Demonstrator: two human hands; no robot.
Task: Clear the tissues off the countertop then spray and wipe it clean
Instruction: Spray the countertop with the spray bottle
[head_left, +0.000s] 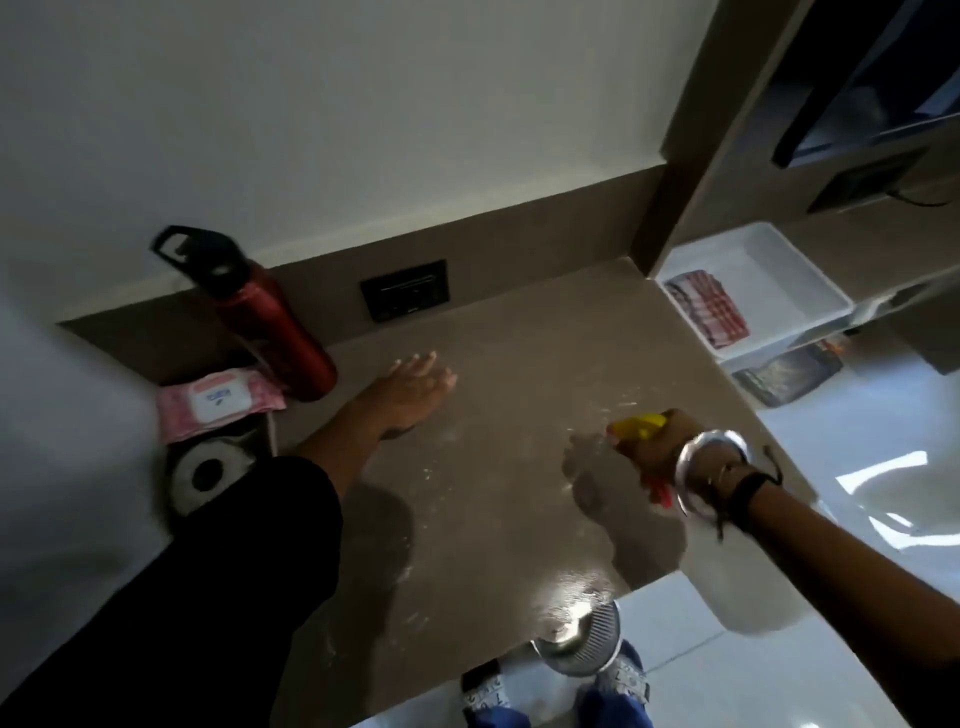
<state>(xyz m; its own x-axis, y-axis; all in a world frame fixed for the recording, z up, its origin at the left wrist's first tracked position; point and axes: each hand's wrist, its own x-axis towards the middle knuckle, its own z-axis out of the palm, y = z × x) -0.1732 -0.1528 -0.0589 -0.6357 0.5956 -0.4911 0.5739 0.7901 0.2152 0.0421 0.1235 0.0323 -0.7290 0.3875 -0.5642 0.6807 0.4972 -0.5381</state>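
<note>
Right hand (662, 447) gripping spray bottle (727, 566), left hand (415, 387) flat on countertop (493, 493)

You see a dim, soft picture with the left side sunk in shadow, where your dark sleeve (182, 597) loses nearly all detail. Brighter light falls from the right: the glossy floor (857, 467) throws white glare, and a hot patch gleams on the near edge of the table (519, 364). Both hands cast dark shadows on that surface. Your right hand (670, 447) and the spray bottle (748, 577) smear with motion blur. Straight lines tilt and bow toward the edges.
</note>
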